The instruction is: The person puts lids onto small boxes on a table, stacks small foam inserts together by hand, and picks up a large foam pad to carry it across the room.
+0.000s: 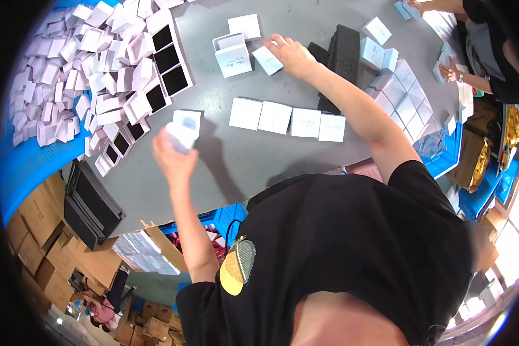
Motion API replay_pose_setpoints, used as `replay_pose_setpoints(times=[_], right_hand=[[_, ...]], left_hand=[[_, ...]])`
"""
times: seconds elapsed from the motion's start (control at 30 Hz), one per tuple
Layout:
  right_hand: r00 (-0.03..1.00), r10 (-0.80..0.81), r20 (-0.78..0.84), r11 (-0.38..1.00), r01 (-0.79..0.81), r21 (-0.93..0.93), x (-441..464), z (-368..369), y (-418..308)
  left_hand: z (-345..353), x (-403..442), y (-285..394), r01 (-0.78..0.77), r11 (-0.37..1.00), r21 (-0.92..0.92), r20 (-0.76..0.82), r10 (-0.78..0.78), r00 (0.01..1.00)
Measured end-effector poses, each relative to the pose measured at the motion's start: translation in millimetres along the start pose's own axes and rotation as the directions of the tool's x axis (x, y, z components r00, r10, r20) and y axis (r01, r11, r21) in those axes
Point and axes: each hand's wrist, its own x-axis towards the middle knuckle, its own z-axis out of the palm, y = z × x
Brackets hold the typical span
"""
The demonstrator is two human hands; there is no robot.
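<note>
My left hand (175,159) is closed around a small white box part (180,137), blurred by motion. Partly behind it on the grey table lies a printed white box (188,121). Further up, my right hand (294,57) reaches across the table, its fingertips on a white printed box (267,61). Left of those fingers stand an open white box (232,56) with lettering on its front and another white box (244,26). Below them, a row of closed white boxes (274,117) lies flat.
A heap of white box parts (98,63) fills the left side, edged by black-lined ones (167,58). A dark foam block (343,55) stands beside my right forearm, with stacked boxes (406,95) beyond. At the upper right are a co-worker's hands (451,70). Black trays (91,205) sit lower left.
</note>
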Motion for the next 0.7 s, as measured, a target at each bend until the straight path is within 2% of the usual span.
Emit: replay_pose_setpoints(times=[0.03,0.07,0.13,0.23,0.33,0.47,0.5,0.63,0.7], right_hand=[[1.0,-0.004,-0.018,1.0,0.005,0.015,-1.9,1.1,1.0],[0.999,-0.007,-0.036,1.0,0.008,0.026,-5.1,1.6,3.5],[0.999,0.003,-0.049,0.998,0.0,0.058,-8.6,2.9,8.0],[0.997,0.05,-0.063,0.987,-0.04,0.154,-16.5,-2.1,11.7],[0.987,0.135,-0.088,0.939,-0.099,0.33,-36.3,-17.5,13.9],[0.961,0.224,-0.161,0.837,-0.106,0.537,-87.5,-36.3,13.1],[0.954,0.264,-0.143,0.813,-0.14,0.565,-100.8,-39.7,10.4],[0.914,0.402,-0.052,0.684,-0.263,0.681,-147.5,-46.6,2.0],[0.894,0.444,-0.059,0.651,-0.277,0.707,-161.4,-38.5,-4.7]], left_hand=[[-7.8,8.5,-21.6,0.053,0.997,0.061,-0.029,-0.051,0.998],[-14.4,16.7,-41.2,0.133,0.979,0.152,0.028,-0.139,0.99],[-0.9,25.0,-88.5,0.288,0.951,0.114,0.268,-0.309,0.913],[6.4,26.9,-75.1,0.239,0.967,-0.083,0.462,-0.175,0.869],[24.0,21.3,-46.1,0.166,0.984,0.068,0.391,-0.179,0.903],[59.9,14.5,-24.1,0.31,0.923,0.229,0.254,-0.364,0.896],[74.1,12.2,-39.2,0.258,0.942,0.213,0.177,-0.297,0.938],[67.0,22.0,-0.7,0.113,0.981,0.159,0.249,-0.15,0.957],[67.8,30.4,12.0,0.047,0.993,0.109,0.292,-0.077,0.953]])
